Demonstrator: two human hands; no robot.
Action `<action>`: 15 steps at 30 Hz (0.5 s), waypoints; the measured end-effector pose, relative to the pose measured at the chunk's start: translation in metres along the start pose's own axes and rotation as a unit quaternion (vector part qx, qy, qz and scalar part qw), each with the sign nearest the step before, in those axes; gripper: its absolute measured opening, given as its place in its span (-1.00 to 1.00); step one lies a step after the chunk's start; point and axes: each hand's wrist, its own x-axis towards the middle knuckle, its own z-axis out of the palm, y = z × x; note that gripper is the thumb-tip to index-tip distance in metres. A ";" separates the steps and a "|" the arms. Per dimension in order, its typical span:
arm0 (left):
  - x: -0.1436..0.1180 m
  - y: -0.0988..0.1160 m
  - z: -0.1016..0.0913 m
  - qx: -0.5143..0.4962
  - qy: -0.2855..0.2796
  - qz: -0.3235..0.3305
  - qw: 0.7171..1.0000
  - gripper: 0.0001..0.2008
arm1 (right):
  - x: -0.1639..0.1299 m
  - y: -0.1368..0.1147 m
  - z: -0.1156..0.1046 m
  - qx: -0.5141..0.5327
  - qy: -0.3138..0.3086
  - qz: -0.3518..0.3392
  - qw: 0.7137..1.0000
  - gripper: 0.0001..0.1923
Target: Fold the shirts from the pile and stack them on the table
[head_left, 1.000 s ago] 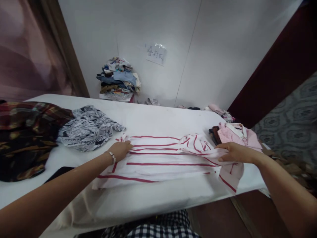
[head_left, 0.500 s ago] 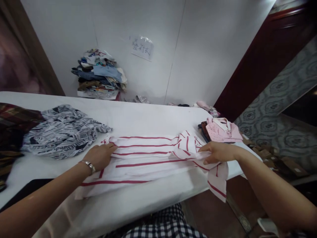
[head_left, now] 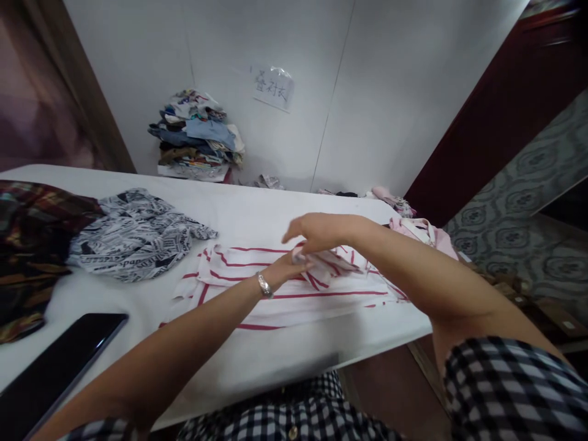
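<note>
A white shirt with red stripes (head_left: 257,300) lies flat on the white table (head_left: 257,214). My right hand (head_left: 316,231) has pinched the shirt's right end and holds it over the middle of the shirt, folded leftward. My left hand (head_left: 285,269), with a silver bracelet on the wrist, rests on the shirt's middle just under the right hand, fingers pressing the cloth where the fold lands.
A black-and-white printed garment (head_left: 133,236) and a dark plaid one (head_left: 32,245) lie at the left. A black tablet (head_left: 55,364) sits at the near left edge. Folded pink clothes (head_left: 422,233) are at the right end. A clothes pile (head_left: 197,138) stands by the wall.
My right hand has carried the shirt's right end leftward over its middle. My left hand has slid from the shirt's left end to the middle.
</note>
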 end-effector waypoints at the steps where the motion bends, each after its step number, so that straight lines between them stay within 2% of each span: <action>1: 0.003 -0.008 -0.001 -0.067 0.028 -0.037 0.997 -0.43 | 0.003 0.001 -0.001 0.008 0.044 -0.039 0.998 -0.62; 2: 0.003 -0.018 -0.003 -0.118 0.069 -0.080 0.987 -0.48 | 0.002 0.005 0.001 0.024 0.084 -0.063 0.994 -0.59; 4: -0.004 -0.035 -0.010 -0.183 0.151 -0.156 0.959 -0.54 | -0.010 0.020 0.014 0.074 0.128 -0.049 0.988 -0.59; 5: -0.011 -0.043 -0.014 -0.197 0.180 -0.182 0.946 -0.55 | -0.019 0.031 0.026 0.104 0.133 -0.018 0.985 -0.59; 7: -0.025 -0.051 -0.023 -0.182 0.198 -0.214 0.939 -0.54 | -0.039 0.055 0.058 0.159 0.123 0.063 0.978 -0.53; 9: -0.038 -0.050 -0.031 -0.075 0.206 -0.222 0.950 -0.49 | -0.057 0.076 0.098 0.173 0.125 0.124 0.969 -0.44; 11: -0.046 -0.044 -0.035 0.126 0.239 -0.175 0.947 -0.43 | -0.069 0.092 0.137 0.154 0.140 0.154 0.966 -0.43; 13: -0.045 -0.037 -0.033 0.338 0.258 -0.068 0.902 -0.43 | -0.076 0.102 0.167 0.124 0.160 0.169 0.965 -0.43; 15: -0.036 -0.033 -0.025 0.478 0.221 0.028 0.849 -0.47 | -0.079 0.108 0.186 0.102 0.190 0.182 0.959 -0.45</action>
